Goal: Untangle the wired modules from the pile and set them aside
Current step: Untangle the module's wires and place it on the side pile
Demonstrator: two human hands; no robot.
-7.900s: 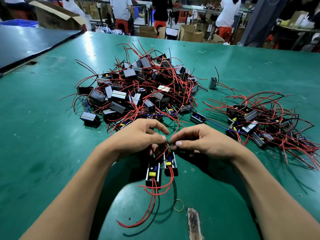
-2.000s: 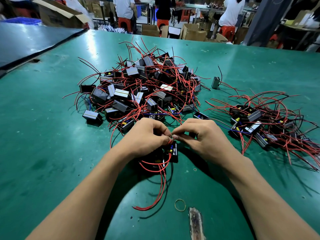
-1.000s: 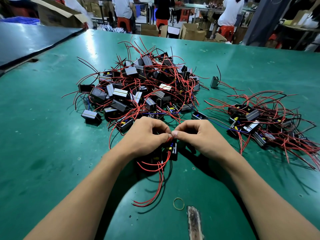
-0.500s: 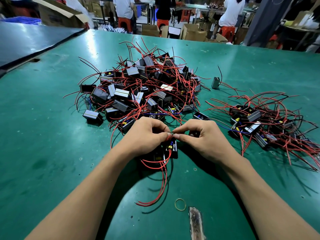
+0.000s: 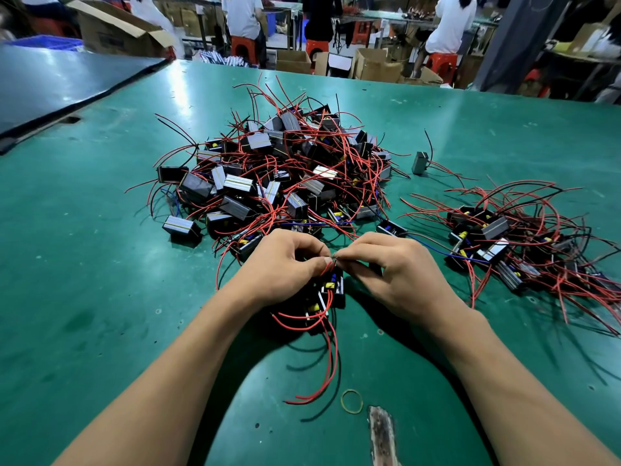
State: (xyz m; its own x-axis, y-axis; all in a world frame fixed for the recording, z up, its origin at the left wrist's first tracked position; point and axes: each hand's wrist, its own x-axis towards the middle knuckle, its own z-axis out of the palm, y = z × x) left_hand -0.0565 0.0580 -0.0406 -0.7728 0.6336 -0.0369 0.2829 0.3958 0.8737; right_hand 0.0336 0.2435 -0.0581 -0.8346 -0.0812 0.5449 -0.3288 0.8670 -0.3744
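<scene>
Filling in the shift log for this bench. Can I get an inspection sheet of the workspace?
Surface: green table, worn patch near front edge.
Job's things: large pile of modules at centre; smaller pile to its right; two modules under the hands; single module farther back.
Clutter: rubber band beside the patch.
Grippers: left hand and right hand both pinch wire ends.
Cables: red wires trail from the two modules toward the person.
Surroundings: cardboard boxes, people at other benches.

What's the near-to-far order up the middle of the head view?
Scuffed patch → rubber band → two modules, whose wires left hand and right hand pinch → big pile → cardboard boxes.
</scene>
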